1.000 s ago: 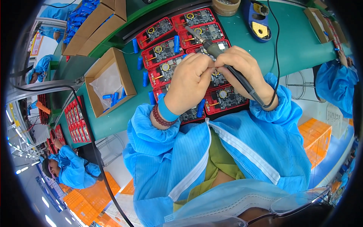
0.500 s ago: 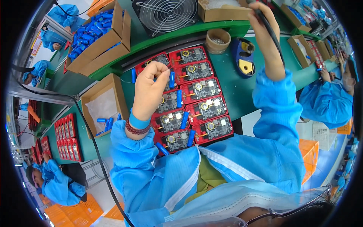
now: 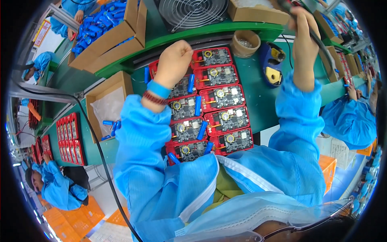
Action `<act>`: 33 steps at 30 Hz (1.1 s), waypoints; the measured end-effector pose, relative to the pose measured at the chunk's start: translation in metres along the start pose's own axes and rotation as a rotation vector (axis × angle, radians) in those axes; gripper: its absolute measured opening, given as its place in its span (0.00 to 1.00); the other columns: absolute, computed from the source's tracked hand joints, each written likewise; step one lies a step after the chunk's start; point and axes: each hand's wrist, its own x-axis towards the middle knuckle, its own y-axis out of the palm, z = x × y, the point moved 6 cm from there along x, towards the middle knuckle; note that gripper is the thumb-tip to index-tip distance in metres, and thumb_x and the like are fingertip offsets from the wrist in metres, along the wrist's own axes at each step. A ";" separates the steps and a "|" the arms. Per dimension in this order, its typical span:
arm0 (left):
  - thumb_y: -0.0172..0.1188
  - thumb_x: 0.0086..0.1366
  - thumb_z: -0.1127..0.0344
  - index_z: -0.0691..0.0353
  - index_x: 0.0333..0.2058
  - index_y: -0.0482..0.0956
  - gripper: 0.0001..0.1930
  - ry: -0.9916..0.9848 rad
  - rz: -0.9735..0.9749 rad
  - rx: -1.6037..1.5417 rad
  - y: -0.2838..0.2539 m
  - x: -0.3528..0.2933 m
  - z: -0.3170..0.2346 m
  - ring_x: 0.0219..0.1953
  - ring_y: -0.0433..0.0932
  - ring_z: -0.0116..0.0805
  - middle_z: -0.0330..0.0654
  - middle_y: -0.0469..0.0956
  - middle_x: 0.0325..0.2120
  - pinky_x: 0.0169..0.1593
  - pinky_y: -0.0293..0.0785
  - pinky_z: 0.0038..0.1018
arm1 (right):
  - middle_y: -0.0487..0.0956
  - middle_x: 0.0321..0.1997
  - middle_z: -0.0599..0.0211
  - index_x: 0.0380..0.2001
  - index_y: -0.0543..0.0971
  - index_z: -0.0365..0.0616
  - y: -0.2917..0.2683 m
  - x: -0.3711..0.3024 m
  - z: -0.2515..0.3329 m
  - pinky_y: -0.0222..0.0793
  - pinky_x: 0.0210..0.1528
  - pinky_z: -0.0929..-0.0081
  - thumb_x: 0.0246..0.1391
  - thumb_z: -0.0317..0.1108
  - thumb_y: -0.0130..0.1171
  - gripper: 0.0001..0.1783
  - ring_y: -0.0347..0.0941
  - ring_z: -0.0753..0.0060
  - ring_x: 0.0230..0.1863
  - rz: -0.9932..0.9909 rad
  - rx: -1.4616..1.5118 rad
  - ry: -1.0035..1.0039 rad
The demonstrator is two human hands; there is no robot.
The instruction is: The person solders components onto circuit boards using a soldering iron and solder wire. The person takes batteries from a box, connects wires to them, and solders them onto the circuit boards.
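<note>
My left hand (image 3: 174, 64) is closed above the far end of the left column of boards. Whatever its fingers may pinch is hidden. At the far right my right hand (image 3: 305, 50) is wrapped round the dark handle of a soldering iron (image 3: 285, 5), held up off the bench; its black cord hangs along the wrist and its tip is out of view. Two columns of red cases with circuit boards (image 3: 227, 116) lie before me. Several blue cylindrical batteries (image 3: 198, 105) lie along the left column, one beside each of the nearer cases.
A blue iron stand with a yellow sponge (image 3: 274, 76) and a round tub (image 3: 245, 44) stand right of the boards. To the left are a cardboard tray (image 3: 128, 82) and a big box of blue batteries (image 3: 117, 50). A fan (image 3: 193, 10) sits behind a green ledge. Co-workers sit at both sides.
My left hand has moved away from me, to the far end of the left column. My right hand has shifted right with the soldering iron. The whole view has shifted slightly.
</note>
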 end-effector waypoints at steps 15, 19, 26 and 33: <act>0.58 0.54 0.66 0.62 0.23 0.78 0.06 0.050 -0.070 0.242 0.041 0.022 0.052 0.34 0.75 0.50 0.48 0.77 0.27 0.41 0.70 0.41 | 0.74 0.25 0.71 0.29 0.77 0.38 0.102 -0.097 -0.049 0.63 0.33 0.81 0.61 0.38 0.51 0.15 0.66 0.81 0.28 0.514 0.156 0.316; 0.58 0.55 0.65 0.61 0.25 0.79 0.06 0.013 -0.064 0.291 0.042 0.022 0.056 0.35 0.75 0.49 0.49 0.77 0.28 0.42 0.70 0.40 | 0.76 0.25 0.68 0.29 0.77 0.38 0.109 -0.098 -0.047 0.65 0.33 0.80 0.61 0.39 0.51 0.15 0.69 0.78 0.28 0.527 0.073 0.197; 0.57 0.55 0.64 0.60 0.26 0.80 0.07 -0.007 -0.056 0.281 0.042 0.023 0.059 0.36 0.75 0.49 0.48 0.78 0.29 0.42 0.71 0.40 | 0.77 0.27 0.68 0.29 0.77 0.38 0.110 -0.100 -0.048 0.66 0.33 0.79 0.61 0.39 0.50 0.15 0.70 0.78 0.30 0.536 0.105 0.228; 0.57 0.55 0.64 0.59 0.26 0.80 0.07 -0.006 -0.043 0.306 0.043 0.023 0.060 0.37 0.75 0.49 0.47 0.78 0.30 0.42 0.71 0.40 | 0.76 0.27 0.68 0.29 0.77 0.37 0.111 -0.100 -0.045 0.66 0.34 0.78 0.61 0.39 0.51 0.15 0.70 0.76 0.30 0.533 0.034 0.114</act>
